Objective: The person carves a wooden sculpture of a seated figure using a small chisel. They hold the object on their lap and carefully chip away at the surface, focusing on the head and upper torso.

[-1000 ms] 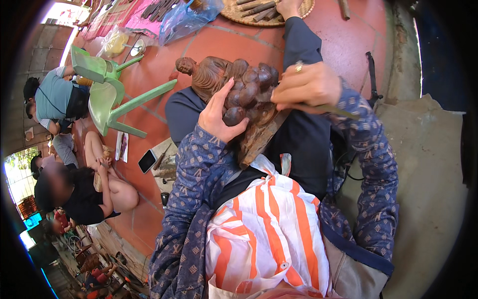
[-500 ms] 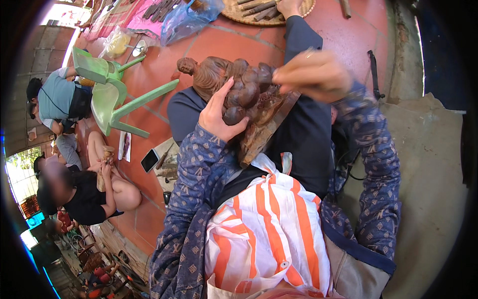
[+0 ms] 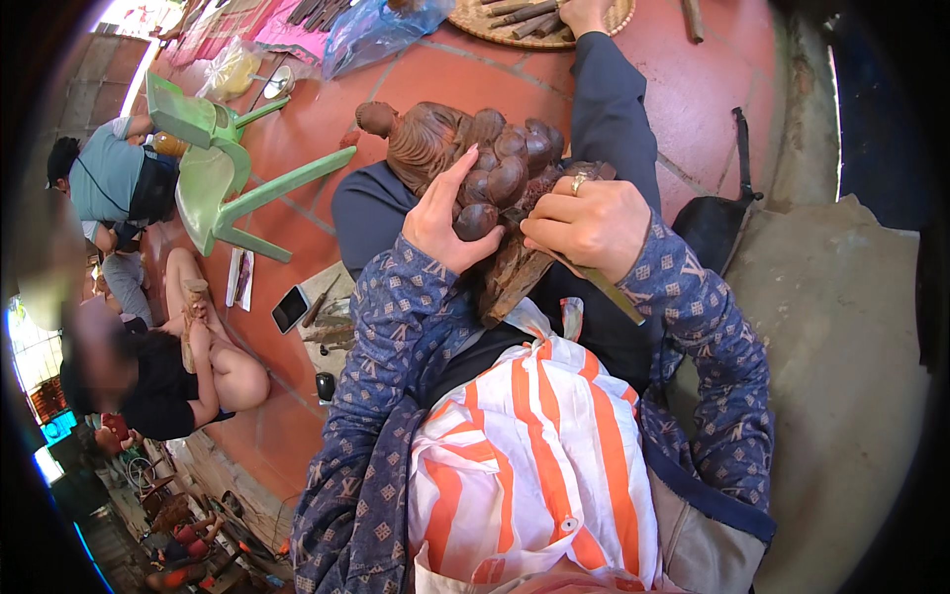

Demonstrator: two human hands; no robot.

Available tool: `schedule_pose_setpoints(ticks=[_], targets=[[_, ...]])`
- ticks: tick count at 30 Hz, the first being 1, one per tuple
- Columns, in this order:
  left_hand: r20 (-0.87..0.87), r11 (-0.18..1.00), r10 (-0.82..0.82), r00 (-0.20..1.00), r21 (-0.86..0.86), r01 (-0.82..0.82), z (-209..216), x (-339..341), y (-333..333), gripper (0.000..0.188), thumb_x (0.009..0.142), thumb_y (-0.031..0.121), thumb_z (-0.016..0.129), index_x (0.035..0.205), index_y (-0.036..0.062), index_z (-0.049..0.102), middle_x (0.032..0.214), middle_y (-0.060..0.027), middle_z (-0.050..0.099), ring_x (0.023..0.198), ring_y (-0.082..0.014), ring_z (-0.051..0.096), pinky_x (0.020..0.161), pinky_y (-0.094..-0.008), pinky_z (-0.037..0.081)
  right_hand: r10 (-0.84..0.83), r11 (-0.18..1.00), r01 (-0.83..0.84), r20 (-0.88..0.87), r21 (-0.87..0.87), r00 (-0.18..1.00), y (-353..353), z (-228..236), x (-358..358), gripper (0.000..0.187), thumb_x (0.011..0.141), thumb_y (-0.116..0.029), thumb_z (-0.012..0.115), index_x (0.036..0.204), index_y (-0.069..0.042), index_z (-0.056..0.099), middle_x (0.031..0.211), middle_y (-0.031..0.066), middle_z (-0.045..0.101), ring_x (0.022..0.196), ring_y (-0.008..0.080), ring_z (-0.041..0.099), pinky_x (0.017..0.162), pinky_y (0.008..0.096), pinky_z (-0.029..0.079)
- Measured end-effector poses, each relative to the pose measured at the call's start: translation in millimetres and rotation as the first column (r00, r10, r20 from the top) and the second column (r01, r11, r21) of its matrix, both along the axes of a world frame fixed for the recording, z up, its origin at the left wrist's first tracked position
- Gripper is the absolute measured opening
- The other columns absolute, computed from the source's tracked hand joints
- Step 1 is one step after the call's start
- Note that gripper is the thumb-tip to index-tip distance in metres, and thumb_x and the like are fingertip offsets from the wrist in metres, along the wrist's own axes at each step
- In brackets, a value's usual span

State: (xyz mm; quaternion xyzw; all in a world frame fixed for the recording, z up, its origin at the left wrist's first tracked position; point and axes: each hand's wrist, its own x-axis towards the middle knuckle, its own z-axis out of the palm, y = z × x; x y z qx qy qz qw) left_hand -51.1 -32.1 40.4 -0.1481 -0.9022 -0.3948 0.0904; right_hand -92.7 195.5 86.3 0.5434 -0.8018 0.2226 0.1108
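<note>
A dark brown wooden statue (image 3: 510, 163), with a head at its left end and several rounded lumps, lies across my lap. My left hand (image 3: 448, 220) grips its near left side, thumb and fingers spread around a lump. Over the rough, unsmoothed base wood (image 3: 515, 280), my right hand (image 3: 594, 226) is closed in a pinch, a ring on one finger. From under that hand sticks out a thin, flat olive-brown strip (image 3: 612, 295); its other end is hidden by the fingers, and its exact kind cannot be told.
Left of my lap are a green plastic chair (image 3: 223, 183), a phone (image 3: 291, 309) and tools on a board (image 3: 325, 332). Two people (image 3: 163, 381) work at the left. A woven tray (image 3: 539, 28) of dark sticks and a blue plastic bag (image 3: 381, 38) lie ahead.
My right hand, blurred and higher to the right before, has come down and left onto the statue's base. The strip now shows below it. My left hand keeps its grip; the statue has tilted slightly.
</note>
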Motion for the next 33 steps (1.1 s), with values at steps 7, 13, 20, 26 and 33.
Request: schedule_pose_setpoints(ticks=[7,13,20,26,33], targets=[[0.063,0.998,0.003,0.998,0.067,-0.008,0,-3,3,0.085,0.065,0.013,0.08,0.141,0.0045,0.044,0.137,-0.0164,0.055,0.124,-0.0313,0.056,0.104,-0.0368,0.046,-0.05,0.991,0.047,-0.022,-0.123,0.999,11,0,7,0.017,0.073,-0.015,0.07,0.088,-0.009,0.067,0.081,0.0009,0.062,0.067,0.0196,0.066,0.053,0.0302,0.052],[0.025,0.997,-0.005,1.0,0.082,0.003,-7,1,0,0.084,0.065,0.014,0.082,0.141,0.0041,0.045,0.137,-0.0163,0.054,0.125,-0.0307,0.055,0.104,-0.037,0.045,-0.073,0.964,0.056,-0.057,-0.259,0.996,14,48,8,0.02,0.072,-0.005,0.079,0.088,-0.001,0.069,0.085,0.011,0.069,0.067,0.0245,0.068,0.056,0.0315,0.054],[0.001,0.993,0.049,0.999,0.11,-0.049,-14,2,2,0.085,0.064,0.016,0.083,0.14,0.0073,0.047,0.125,-0.0157,0.059,0.114,-0.0322,0.06,0.097,-0.0381,0.049,-0.048,0.995,0.05,-0.024,0.084,0.999,-6,16,9,0.013,0.075,-0.013,0.076,0.082,-0.007,0.068,0.084,0.0041,0.067,0.075,0.021,0.066,0.063,0.0325,0.053],[0.011,0.982,0.164,0.986,0.097,-0.164,-22,11,4,0.085,0.061,0.019,0.086,0.138,0.0112,0.05,0.117,-0.0123,0.061,0.104,-0.029,0.063,0.088,-0.0361,0.053,-0.011,0.991,0.019,-0.065,0.132,0.998,-20,5,-11,0.013,0.075,-0.016,0.075,0.076,-0.007,0.066,0.112,0.0121,0.062,0.098,0.0278,0.064,0.074,0.0356,0.055],[0.056,0.98,0.171,0.984,0.098,-0.176,-23,13,4,0.083,0.061,0.02,0.086,0.136,0.0136,0.052,0.113,-0.0104,0.062,0.098,-0.0276,0.065,0.082,-0.0366,0.054,-0.031,0.946,0.013,0.048,0.323,0.998,-30,1,-14,0.014,0.076,-0.017,0.073,0.075,-0.006,0.065,0.128,0.0189,0.056,0.106,0.033,0.063,0.077,0.0382,0.057]])
